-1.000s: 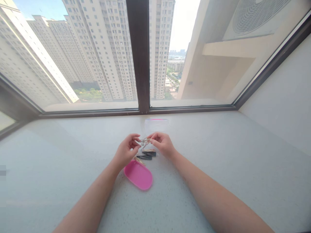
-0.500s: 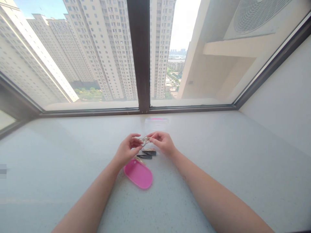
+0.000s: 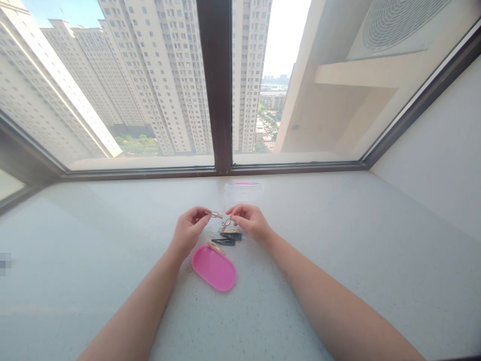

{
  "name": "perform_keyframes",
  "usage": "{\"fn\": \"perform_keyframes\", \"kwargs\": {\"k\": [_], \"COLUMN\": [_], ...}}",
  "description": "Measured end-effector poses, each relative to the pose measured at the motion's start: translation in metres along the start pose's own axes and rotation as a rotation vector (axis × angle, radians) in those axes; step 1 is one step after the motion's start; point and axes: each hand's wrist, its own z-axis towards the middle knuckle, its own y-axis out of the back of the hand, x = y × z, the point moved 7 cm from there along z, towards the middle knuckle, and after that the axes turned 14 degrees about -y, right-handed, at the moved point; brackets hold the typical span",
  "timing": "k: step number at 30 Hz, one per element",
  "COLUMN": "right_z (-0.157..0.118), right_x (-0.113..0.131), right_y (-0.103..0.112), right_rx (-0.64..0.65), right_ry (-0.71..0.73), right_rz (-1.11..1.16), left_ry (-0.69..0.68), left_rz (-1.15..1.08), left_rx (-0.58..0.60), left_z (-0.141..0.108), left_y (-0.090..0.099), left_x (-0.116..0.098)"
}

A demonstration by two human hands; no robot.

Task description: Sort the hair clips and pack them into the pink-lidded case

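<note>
Over a pale windowsill (image 3: 281, 321), the left hand (image 3: 189, 228) pinches a gold clip (image 3: 216, 215) pointing crosswise toward the right hand (image 3: 250, 220), which pinches a second clip (image 3: 227, 222) slanting down-left near black clips (image 3: 223, 241).

Two gold-coloured clips (image 3: 217, 215) are held just apart.

Min. 4 gold clips (image 3: 215, 214), 2 blk clips (image 3: 224, 242), 1 tray (image 3: 218, 273), 1 box (image 3: 243, 190).

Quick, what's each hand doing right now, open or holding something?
Left hand: closed, pinching a gold-toned clip.
Right hand: closed, pinching looped gold-toned metal; number of pieces unclear.
</note>
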Motion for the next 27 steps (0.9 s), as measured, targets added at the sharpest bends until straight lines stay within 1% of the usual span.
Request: {"fn": "perform_keyframes", "kwargs": {"k": [5, 9, 11, 13, 16, 21, 24, 27], "right_z": [-0.001, 0.0, 0.0, 0.001, 0.0, 0.0, 0.0, -0.002], "right_x": [-0.004, -0.004, -0.005, -0.006, -0.009, -0.01, -0.009, -0.006], "right_y": [-0.009, -0.01, -0.011, -0.011, -0.012, -0.015, -0.015, -0.015], "right_rx": [0.123, 0.154, 0.162, 0.173, 0.194, 0.247, 0.268, 0.3], "right_ry": [-0.1, -0.133, -0.141, -0.157, -0.194, -0.237, -0.24, -0.211], "right_rz": [0.131, 0.199, 0.217, 0.227, 0.248, 0.323, 0.344, 0.338], "left_ry": [0.051, 0.106, 0.151, 0.171, 0.159, 0.141, 0.128, 0.131], "left_rz": [-0.116, -0.27, -0.31, -0.292, -0.258, -0.264, -0.268, -0.248], "left_rx": [0.009, 0.062, 0.09, 0.103, 0.1, 0.113, 0.128, 0.123], "left_z": [0.0, -0.003, -0.005, -0.005, -0.005, -0.004, -0.004, -0.004], "left_y": [-0.004, -0.012, -0.016, -0.018, -0.018, -0.017, -0.017, -0.015], "left_x": [-0.001, -0.001, 0.0, 0.001, 0.0, 0.0, 0.0, 0.001]}}
